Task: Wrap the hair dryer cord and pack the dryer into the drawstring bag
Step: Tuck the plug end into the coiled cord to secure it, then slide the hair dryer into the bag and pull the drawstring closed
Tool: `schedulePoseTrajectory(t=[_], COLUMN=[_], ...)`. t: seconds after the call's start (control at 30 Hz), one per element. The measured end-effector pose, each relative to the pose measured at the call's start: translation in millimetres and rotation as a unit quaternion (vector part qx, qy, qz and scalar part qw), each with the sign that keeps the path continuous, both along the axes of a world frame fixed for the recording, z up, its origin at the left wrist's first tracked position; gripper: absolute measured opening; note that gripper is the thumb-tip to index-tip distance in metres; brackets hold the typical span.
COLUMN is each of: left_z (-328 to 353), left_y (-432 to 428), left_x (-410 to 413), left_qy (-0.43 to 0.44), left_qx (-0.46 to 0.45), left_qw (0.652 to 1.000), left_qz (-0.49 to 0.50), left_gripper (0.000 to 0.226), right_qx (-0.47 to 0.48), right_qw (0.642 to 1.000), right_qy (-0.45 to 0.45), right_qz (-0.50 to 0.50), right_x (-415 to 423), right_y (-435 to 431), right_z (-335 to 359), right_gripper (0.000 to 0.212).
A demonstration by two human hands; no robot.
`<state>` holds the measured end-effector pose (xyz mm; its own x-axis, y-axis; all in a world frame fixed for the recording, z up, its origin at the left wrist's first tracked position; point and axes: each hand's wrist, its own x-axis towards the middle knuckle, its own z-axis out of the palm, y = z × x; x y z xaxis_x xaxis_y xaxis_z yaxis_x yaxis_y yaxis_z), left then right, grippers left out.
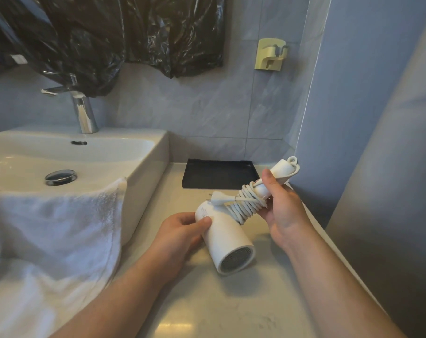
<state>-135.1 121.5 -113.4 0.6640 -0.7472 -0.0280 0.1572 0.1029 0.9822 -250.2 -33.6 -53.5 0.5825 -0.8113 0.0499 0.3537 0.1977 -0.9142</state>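
**Hair dryer held in both hands above the table, cord wound on the handle**

The white hair dryer [228, 242] is held clear of the pale table [231, 306], its barrel angled toward the viewer so the mesh grille faces down and right. Its handle points up and away to the right. The cord [246, 203] lies in close coils around the handle's lower half, and the plug [218, 198] rests loose against the coils near the barrel, not yet tucked. The left hand [182, 234] grips the barrel's closed end, thumb on top, apparently to steady the body. The right hand [279, 206] closes around the handle with its fingers over the coils, which probably keeps the winding from springing open. Wrapping appears essentially complete; securing the plug and bagging remain. No drawstring bag can be identified in view. Behind the dryer sits a black tray [218, 173]; to the left, a white basin [73, 157] with a towel [58, 220] draped over its rim, and a chrome tap [84, 111] behind.
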Motion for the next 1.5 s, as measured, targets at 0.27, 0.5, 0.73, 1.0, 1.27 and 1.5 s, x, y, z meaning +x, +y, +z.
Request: schedulePoseTrajectory(t=[0.27, 0.5, 0.73, 1.0, 1.27, 1.5], left_z=[-0.3, -2.2, 15.4, 140.5, 255.8, 307.5], left_y=[0.7, 0.1, 0.1, 32.4, 77.4, 137.1], left_x=[6.2, 9.3, 11.0, 3.6, -5.7, -9.9], left_qy=[0.097, 0.092, 0.167, 0.212, 0.179, 0.153], left_qx=[-0.055, -0.074, -0.026, 0.085, 0.074, -0.008], left_qw=[0.991, 0.992, 0.98, 0.973, 0.981, 0.974], left_qz=[0.078, 0.047, 0.102, -0.019, 0.014, 0.169], left_gripper=[0.048, 0.056, 0.065, 0.063, 0.067, 0.071], right_qx=[0.005, 0.086, 0.171, 0.172, 0.141, -0.011], right_qw=[1.0, 0.996, 0.985, 0.977, 0.973, 0.943], right_qy=[0.009, -0.034, 0.004, 0.118, 0.069, 0.127], right_qz=[-0.002, 0.001, -0.001, 0.046, 0.17, 0.309], right_x=[1.2, 5.2, 15.3, 10.9, 27.8, 26.6], right_y=[4.4, 3.2, 7.5, 7.2, 46.3, 107.4], right_z=[-5.0, -14.4, 3.5, 114.1, 236.1, 264.0], right_gripper=[0.016, 0.016, 0.02, 0.029, 0.044, 0.046])
